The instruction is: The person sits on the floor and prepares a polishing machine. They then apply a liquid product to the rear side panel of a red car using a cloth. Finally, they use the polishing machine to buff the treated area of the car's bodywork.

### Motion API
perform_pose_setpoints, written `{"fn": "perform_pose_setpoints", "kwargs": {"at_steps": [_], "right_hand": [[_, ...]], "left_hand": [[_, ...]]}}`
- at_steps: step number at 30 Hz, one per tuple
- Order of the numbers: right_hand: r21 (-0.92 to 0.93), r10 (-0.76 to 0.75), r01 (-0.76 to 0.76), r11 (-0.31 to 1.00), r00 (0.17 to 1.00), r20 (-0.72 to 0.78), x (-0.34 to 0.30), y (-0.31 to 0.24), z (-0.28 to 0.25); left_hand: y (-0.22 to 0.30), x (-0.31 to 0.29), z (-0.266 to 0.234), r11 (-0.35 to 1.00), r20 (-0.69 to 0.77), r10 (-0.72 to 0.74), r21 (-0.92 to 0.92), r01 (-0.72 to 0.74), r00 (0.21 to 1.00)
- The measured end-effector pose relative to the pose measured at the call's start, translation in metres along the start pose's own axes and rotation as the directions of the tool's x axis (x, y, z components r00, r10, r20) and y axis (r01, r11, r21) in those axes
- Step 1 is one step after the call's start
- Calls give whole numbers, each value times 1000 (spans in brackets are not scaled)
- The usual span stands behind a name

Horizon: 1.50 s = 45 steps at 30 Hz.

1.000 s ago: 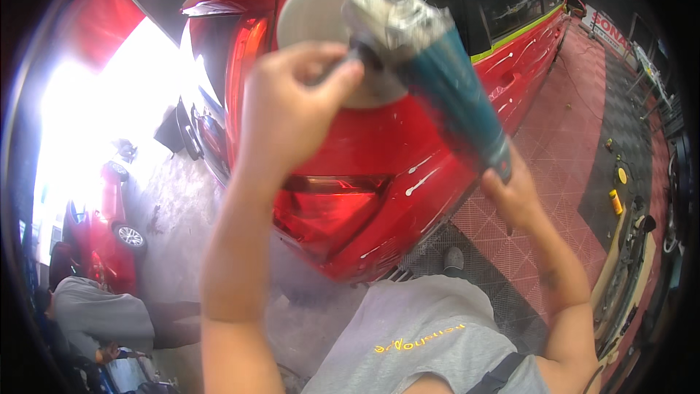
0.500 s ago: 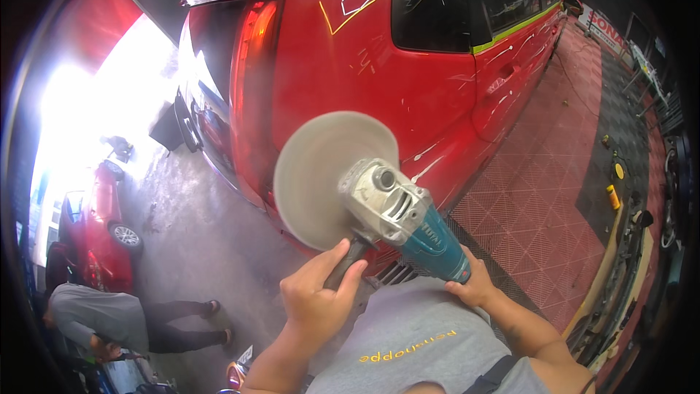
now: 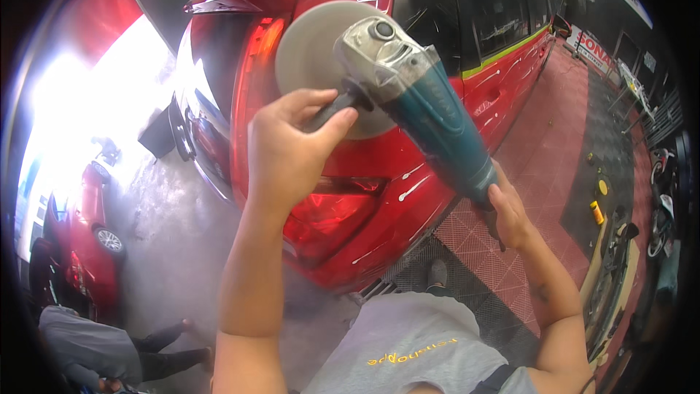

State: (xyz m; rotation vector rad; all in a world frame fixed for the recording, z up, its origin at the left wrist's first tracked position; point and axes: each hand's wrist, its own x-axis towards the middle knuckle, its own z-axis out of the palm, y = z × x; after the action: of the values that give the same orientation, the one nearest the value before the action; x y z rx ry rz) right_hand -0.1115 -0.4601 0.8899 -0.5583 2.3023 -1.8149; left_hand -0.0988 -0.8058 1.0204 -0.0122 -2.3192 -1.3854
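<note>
My left hand point(image 3: 286, 152) is closed round the black side handle point(image 3: 328, 111) of a teal and silver rotary polisher point(image 3: 437, 120). At the polisher's rear end, my right hand point(image 3: 512, 208) wraps round the body grip. The round pale pad point(image 3: 306, 47) is smeared as if spinning. It overlaps the rear corner of a red car point(image 3: 430, 157), beside the tall tail light point(image 3: 257, 66). Whether the pad touches the paint is hidden behind the tool. White streaks of compound lie on the car's side.
Another red car point(image 3: 91, 241) stands far left by bright light. A person in grey point(image 3: 91, 346) is at the lower left. On the right, red and dark floor tiles point(image 3: 536, 204) hold a yellow bottle point(image 3: 596, 211) and long trim pieces point(image 3: 609, 284).
Both hands have carried the polisher up and away from my body, to the car's upper rear corner. The lower bumper light now shows. The person in grey sits lower in view.
</note>
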Motion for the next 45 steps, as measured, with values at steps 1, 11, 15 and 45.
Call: {"fn": "perform_pose_setpoints", "kwargs": {"at_steps": [1, 11, 15, 45], "right_hand": [[19, 33, -33, 999, 999, 9, 4, -6, -3], [-151, -41, 47, 987, 998, 47, -58, 104, 50], [-121, -104, 94, 988, 991, -79, -14, 70, 33], [-100, -77, 70, 993, 994, -74, -12, 70, 48]], "left_hand": [[-5, 0, 1, 1000, -13, 28, 7, -28, 1000], [-40, -110, 10, 976, -44, 40, 216, -30, 998], [-22, -37, 17, 953, -18, 209, 229, -200, 978], [-13, -37, 16, 995, -14, -92, 42, 93, 996]]}}
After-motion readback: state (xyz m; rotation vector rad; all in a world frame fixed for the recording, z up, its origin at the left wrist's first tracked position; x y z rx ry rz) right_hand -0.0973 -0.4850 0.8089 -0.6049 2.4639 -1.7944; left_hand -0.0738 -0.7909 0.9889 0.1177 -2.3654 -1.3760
